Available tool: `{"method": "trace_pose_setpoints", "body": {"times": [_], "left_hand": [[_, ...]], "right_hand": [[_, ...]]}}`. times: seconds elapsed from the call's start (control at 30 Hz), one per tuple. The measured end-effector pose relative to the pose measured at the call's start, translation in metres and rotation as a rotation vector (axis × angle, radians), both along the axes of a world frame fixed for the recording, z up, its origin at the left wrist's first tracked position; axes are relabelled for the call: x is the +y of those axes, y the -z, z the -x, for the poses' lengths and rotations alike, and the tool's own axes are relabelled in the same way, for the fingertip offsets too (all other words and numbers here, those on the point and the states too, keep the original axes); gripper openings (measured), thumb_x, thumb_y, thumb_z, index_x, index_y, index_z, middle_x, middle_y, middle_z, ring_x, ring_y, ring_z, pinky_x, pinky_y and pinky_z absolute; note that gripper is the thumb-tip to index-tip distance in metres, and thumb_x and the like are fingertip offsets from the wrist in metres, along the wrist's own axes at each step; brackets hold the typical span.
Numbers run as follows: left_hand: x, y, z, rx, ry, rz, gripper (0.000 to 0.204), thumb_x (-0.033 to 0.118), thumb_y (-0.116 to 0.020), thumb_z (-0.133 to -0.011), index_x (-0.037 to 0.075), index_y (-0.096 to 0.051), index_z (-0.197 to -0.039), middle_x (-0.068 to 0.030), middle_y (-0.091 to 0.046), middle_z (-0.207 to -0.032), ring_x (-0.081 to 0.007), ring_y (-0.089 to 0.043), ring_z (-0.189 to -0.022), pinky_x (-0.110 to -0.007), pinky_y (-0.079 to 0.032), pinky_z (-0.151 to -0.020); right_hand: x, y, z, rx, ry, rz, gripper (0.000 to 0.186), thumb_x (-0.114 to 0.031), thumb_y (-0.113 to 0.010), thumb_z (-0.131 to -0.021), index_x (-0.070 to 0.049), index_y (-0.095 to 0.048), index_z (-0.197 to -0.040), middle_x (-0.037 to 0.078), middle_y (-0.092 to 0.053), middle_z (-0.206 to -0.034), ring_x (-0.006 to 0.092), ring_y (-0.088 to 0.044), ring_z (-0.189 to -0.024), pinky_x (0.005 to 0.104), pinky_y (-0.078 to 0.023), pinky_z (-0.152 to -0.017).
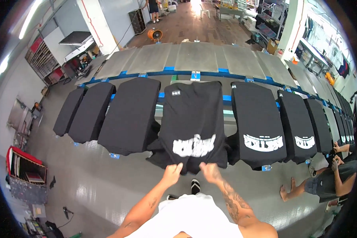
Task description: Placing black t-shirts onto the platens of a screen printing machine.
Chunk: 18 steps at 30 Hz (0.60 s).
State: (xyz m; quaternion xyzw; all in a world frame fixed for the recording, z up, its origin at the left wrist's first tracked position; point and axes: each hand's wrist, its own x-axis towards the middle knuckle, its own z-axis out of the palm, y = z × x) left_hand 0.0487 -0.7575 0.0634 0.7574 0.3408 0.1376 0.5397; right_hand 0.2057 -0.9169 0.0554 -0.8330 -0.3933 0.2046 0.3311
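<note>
A black T-shirt (pixel 192 115) with a white print lies over the middle platen in front of me, its fabric rumpled around the print. My left hand (pixel 173 173) is closed on the shirt's near edge, left of centre. Gripping the same edge a little to the right is my right hand (pixel 210 172). Between the two hands the cloth sags in folds. To the right, a black T-shirt (pixel 256 115) with a curved white print lies flat on its platen. A plain black shirt (pixel 131 111) covers the platen to the left.
More black shirts (pixel 92 109) sit on platens along both sides. Behind them runs a blue rail (pixel 210 74) with bare grey platens (pixel 196 57). A co-worker (pixel 333 174) stands at the right beside the shirts. A red-edged box (pixel 27 168) holds frames at the left; an orange fan (pixel 155 35) stands farther back.
</note>
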Motion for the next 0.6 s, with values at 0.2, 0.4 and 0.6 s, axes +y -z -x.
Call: {"method": "trace_pose_setpoints", "body": {"times": [0.2,0.4,0.6], "left_hand": [[0.009,0.058,0.171,0.006,-0.486,0.534,0.044,0.034,-0.053,-0.092,0.009,-0.044,-0.057,0.0010,-0.041,-0.052,-0.0125,-0.041,-0.047,-0.032,-0.039,-0.047],[-0.055,0.066,0.228,0.022,-0.272,0.600,0.045,0.033,-0.053,-0.093,0.009,-0.042,-0.057,0.0006,-0.038,-0.052,-0.0127,-0.040,-0.049,-0.031,-0.040,-0.050],[-0.073,0.132,0.207,0.175,-0.272,0.449,0.048,0.038,-0.052,-0.094,0.009,-0.045,-0.056,0.0006,-0.042,-0.051,-0.0134,-0.042,-0.048,-0.033,-0.040,-0.049]], "right_hand": [[-0.053,0.034,0.020,0.416,-0.460,0.264,0.047,-0.042,-0.050,-0.092,-0.003,-0.070,-0.077,0.008,-0.067,-0.067,0.0170,-0.064,-0.060,0.0323,-0.051,-0.064],[0.003,0.005,-0.089,0.076,0.268,-0.306,0.027,-0.027,-0.064,-0.084,0.000,-0.063,-0.080,0.011,-0.063,-0.068,0.0182,-0.060,-0.063,0.0338,-0.049,-0.061],[0.051,0.024,-0.128,-0.040,0.514,-0.287,0.022,-0.022,-0.067,-0.081,-0.005,-0.065,-0.094,0.012,-0.068,-0.082,0.0267,-0.067,-0.082,0.0358,-0.051,-0.075]]}}
